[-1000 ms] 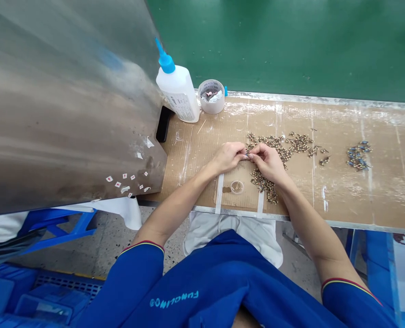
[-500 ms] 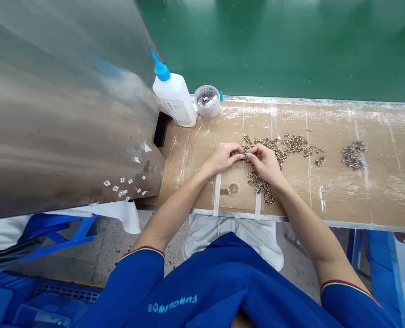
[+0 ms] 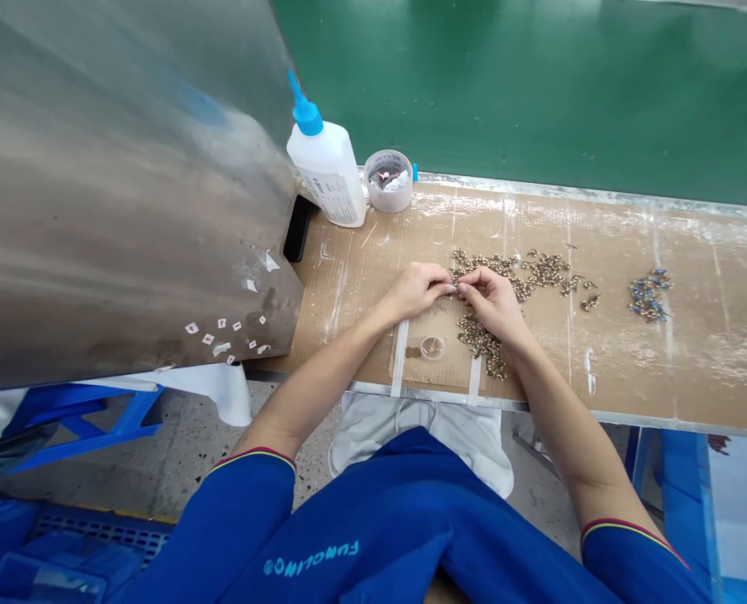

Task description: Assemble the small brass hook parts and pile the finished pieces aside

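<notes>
My left hand (image 3: pixel 420 287) is closed in a pinch, thumb against forefinger, over the cardboard-covered bench (image 3: pixel 361 315). Facing it, my right hand (image 3: pixel 492 302) pinches too, and the fingertips of both hands meet. Whatever sits between them is too small and too covered to make out. A scattered pile of small brass-coloured metal pieces (image 3: pixel 482 342), apparently with ring-shaped ends, lies around and under my right hand. Just in front of the hands stands a small round clear dish (image 3: pixel 432 347) with a little in it. Farther right lies a separate heap of similar pieces with blue parts (image 3: pixel 649 295).
A white bottle with a blue nozzle (image 3: pixel 328 172) stands at the back left beside a round tub of scraps (image 3: pixel 389 180). A thin stick (image 3: pixel 369 235) lies near them. A metal panel (image 3: pixel 127 193) closes off the left; a green surface (image 3: pixel 524 92) runs behind the bench.
My view has shifted slightly. Both hands stay fingertip to fingertip in about the same place; the bit of blue seen between them before is now hard to see.
</notes>
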`<state>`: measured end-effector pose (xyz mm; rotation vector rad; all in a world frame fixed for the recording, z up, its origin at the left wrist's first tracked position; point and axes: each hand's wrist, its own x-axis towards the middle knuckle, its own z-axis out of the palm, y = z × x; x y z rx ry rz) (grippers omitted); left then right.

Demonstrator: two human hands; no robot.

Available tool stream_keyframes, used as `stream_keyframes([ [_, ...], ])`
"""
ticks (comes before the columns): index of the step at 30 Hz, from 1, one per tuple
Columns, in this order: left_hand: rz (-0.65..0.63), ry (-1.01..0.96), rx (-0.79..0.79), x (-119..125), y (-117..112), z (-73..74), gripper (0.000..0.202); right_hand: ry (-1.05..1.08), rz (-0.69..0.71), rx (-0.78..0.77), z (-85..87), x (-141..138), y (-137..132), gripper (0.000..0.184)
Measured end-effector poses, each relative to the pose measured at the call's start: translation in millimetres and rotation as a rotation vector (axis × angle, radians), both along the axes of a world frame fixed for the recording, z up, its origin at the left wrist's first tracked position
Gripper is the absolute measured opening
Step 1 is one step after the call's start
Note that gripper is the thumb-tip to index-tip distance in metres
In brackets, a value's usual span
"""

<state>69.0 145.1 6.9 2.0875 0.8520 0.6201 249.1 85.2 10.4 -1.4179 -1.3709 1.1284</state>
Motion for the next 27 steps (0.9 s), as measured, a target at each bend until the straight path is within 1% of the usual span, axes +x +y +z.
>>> stream_keyframes([
  [4, 0.017, 0.024, 0.04, 3.9, -1.2, -6.4, 0.022, -0.056, 0.019, 0.05, -1.2, 1.1, 0.1, 0.021],
  [8, 0.028, 0.022, 0.029, 6.8, -2.0, -9.0, 0.02, -0.08, 0.027, 0.084, -2.5, 0.3, -0.7, 0.019],
  [14, 0.037, -0.003, 0.009, 7.5, -2.5, -8.1, 0.021, -0.095, 0.01, 0.051, -2.3, -2.0, -2.5, 0.018],
  [20, 0.03, -0.028, -0.038, 6.1, -2.7, -6.5, 0.018, -0.06, 0.012, 0.035, -4.8, -3.1, -2.4, 0.021],
  [23, 0.024, -0.048, -0.068, 5.0, -3.3, -4.7, 0.016, -0.016, 0.006, 0.02, -6.3, -4.4, -2.5, 0.019],
  [27, 0.032, -0.047, -0.075, 4.2, -3.5, -3.2, 0.016, 0.017, 0.018, 0.012, -6.6, -5.4, -2.2, 0.02],
])
